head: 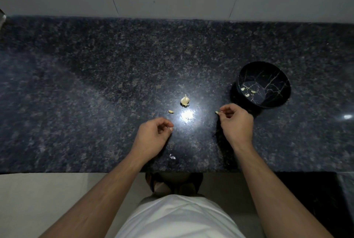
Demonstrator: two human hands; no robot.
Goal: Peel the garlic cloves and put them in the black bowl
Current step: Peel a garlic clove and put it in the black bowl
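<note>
Hands apart over the table: right hand pinches a garlic clove pointing left, left hand loosely curled, holding nothing visible.

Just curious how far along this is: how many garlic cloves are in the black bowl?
3, all lying on the bottom of the black bowl: one at left, one at right, one nearest the person.

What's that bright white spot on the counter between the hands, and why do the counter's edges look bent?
Head view: the spot is lamp glare on the polished counter, just below the garlic bulb; a smaller glint lies at the far right. Head view: the wide-angle lens bows the counter's edges. Head view: the right hand casts a dark shadow beside its wrist.
</note>
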